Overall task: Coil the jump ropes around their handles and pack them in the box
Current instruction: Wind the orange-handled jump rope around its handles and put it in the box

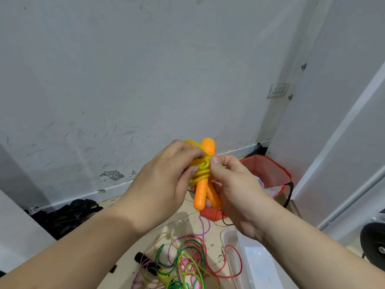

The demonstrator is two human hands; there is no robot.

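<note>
I see left hand (166, 180) and right hand (233, 184) both pinching yellow plastic rope (202, 170) coiled round two orange plastic handles (201, 195).

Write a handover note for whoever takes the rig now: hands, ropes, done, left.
Left hand: grips the orange handles, thumb on the coil.
Right hand: pinches the yellow rope at the coil.
Done: yellow rope wound round the handles, one loop free at the top.
Left: secure it, put it in the box at lower right, then coil and pack the loose ropes on the floor.
</note>
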